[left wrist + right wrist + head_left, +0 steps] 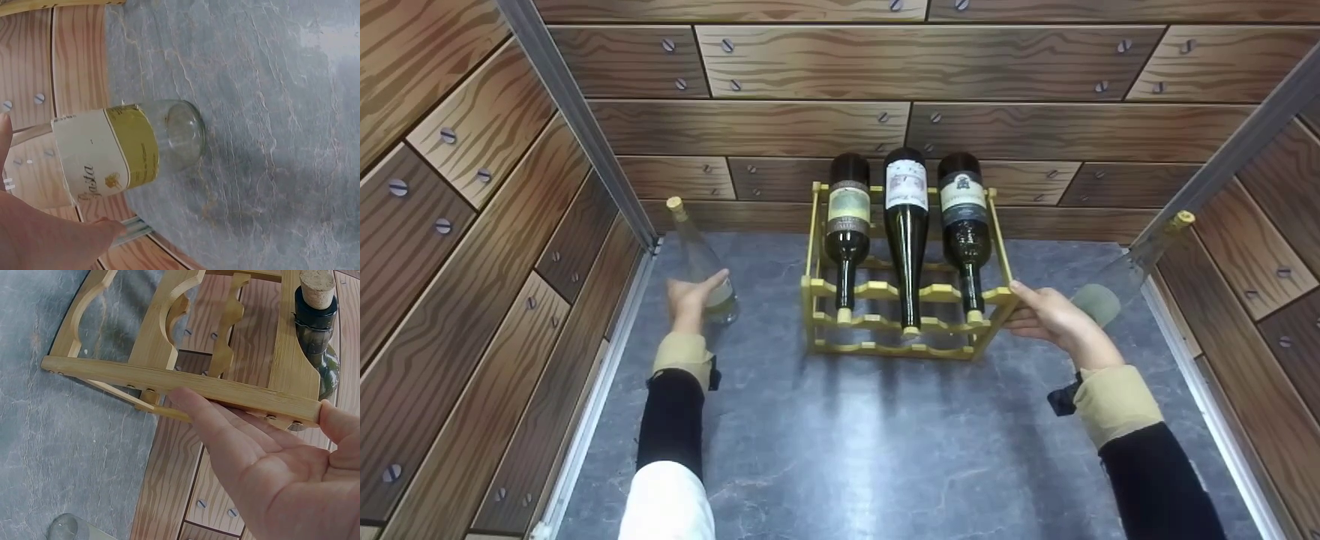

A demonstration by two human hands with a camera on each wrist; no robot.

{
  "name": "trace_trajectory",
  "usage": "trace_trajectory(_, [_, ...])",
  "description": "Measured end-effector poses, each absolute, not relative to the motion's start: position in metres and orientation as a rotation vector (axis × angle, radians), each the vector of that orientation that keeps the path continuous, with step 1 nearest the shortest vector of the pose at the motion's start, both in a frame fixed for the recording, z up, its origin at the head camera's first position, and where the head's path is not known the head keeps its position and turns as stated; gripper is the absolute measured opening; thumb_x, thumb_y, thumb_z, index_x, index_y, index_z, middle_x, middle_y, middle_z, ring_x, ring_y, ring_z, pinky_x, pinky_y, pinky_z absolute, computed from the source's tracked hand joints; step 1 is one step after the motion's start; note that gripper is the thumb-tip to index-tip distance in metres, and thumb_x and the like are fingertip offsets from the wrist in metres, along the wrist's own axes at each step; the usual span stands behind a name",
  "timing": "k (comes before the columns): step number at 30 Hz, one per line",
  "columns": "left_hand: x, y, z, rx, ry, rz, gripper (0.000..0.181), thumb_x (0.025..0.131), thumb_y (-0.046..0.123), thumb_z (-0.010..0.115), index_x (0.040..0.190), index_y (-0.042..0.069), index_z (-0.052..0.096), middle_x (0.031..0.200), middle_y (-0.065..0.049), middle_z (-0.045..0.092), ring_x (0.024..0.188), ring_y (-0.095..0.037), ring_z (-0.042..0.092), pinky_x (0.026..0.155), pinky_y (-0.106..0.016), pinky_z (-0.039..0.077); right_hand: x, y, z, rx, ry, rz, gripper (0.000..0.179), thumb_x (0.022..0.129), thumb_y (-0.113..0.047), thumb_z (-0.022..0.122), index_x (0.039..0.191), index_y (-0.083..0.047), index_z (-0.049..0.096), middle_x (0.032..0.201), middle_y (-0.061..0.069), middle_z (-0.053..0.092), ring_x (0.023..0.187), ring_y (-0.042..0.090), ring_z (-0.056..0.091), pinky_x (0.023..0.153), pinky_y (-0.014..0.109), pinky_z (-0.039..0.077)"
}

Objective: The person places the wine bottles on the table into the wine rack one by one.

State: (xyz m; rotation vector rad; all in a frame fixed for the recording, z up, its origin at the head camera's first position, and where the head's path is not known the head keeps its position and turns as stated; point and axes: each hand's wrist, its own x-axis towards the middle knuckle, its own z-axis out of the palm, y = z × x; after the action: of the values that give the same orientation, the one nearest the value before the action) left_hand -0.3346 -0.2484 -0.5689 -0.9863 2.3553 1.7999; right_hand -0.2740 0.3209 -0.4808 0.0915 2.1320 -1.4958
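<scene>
In the head view my left hand (688,300) is at a clear glass bottle (705,262) with a cork, which stands upright on the floor. Its white and yellow label (107,154) faces the left wrist camera; there a gap shows between my thumb (84,239) and the glass. At the right, my right hand (1054,319) touches the side of a wooden wine rack (877,289), fingers extended along the outer post and thumb at its end. Across the rack's top lie three dark corked bottles: left (847,232), middle (906,217) and right (964,225), necks toward me.
Another clear bottle (1125,270) with a yellowish stopper stands by the right wall, close beyond my right hand. Wood-patterned panels (802,127) rise at the back and both sides. Grey marbled floor (847,442) spreads in front of the rack.
</scene>
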Motion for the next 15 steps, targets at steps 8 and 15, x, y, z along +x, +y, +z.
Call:
trace_trajectory(8, [-0.342, -0.237, -0.572, -0.967, 2.397, 1.734, 0.127, 0.087, 0.047, 0.087, 0.168, -0.003, 0.003, 0.177, -0.024, 0.014, 0.165, -0.038, 0.017, 0.137, -0.044, 0.016, -0.274, 0.322, -0.482, 0.103, 2.074, -1.601, 0.074, 0.116, -0.041, 0.034, 0.151, 0.024, 0.032, 0.133, 0.036, 0.066, 0.100, 0.014, 0.076, 0.094, 0.029, 0.065])
trace_trajectory(15, [-0.345, -0.234, -0.576, -0.994, 2.467, 1.668, 0.112, 0.089, 0.044, 0.085, 0.165, -0.006, 0.019, 0.171, -0.025, 0.031, 0.160, -0.039, 0.031, 0.135, -0.045, 0.025, -0.274, 0.323, -0.484, 0.121, 2.040, -1.643, 0.072, 0.116, -0.040, 0.036, 0.151, 0.023, 0.032, 0.126, 0.029, 0.073, 0.095, 0.011, 0.076, 0.093, 0.029, 0.065])
